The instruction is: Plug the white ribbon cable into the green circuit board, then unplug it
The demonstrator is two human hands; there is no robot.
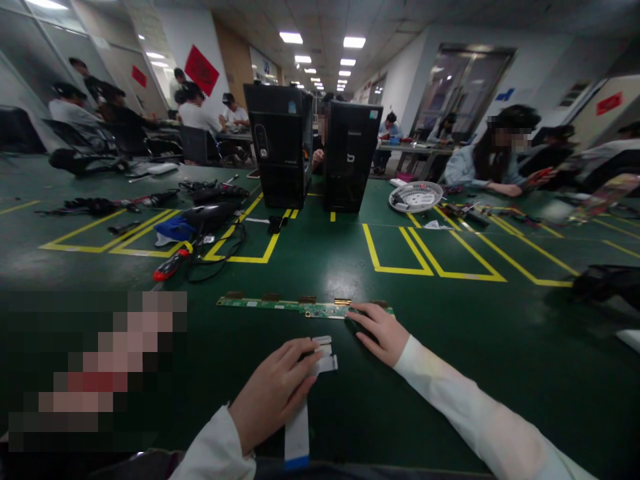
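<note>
A white flat ribbon cable [297, 437] with a blue end lies under my left hand [275, 387], whose fingers close over its upper part; the cable's forked white ends stick out past the fingertips. Beyond it a long, narrow green circuit board [280, 305] with copper-coloured tabs along its far edge lies flat on the table. My right hand [381, 333] reaches in from the right with fingers stretched and slightly apart. Its fingertips touch or hover just over the board's right part; exact contact I cannot tell.
Two black computer towers [281, 147] stand at the back of the green table. To the left lie a red-and-black screwdriver [170, 265], a black-and-blue tool [200, 223] and cables. A white basket [416, 197] sits back right. Co-workers sit around. A pixelated patch hides the left front.
</note>
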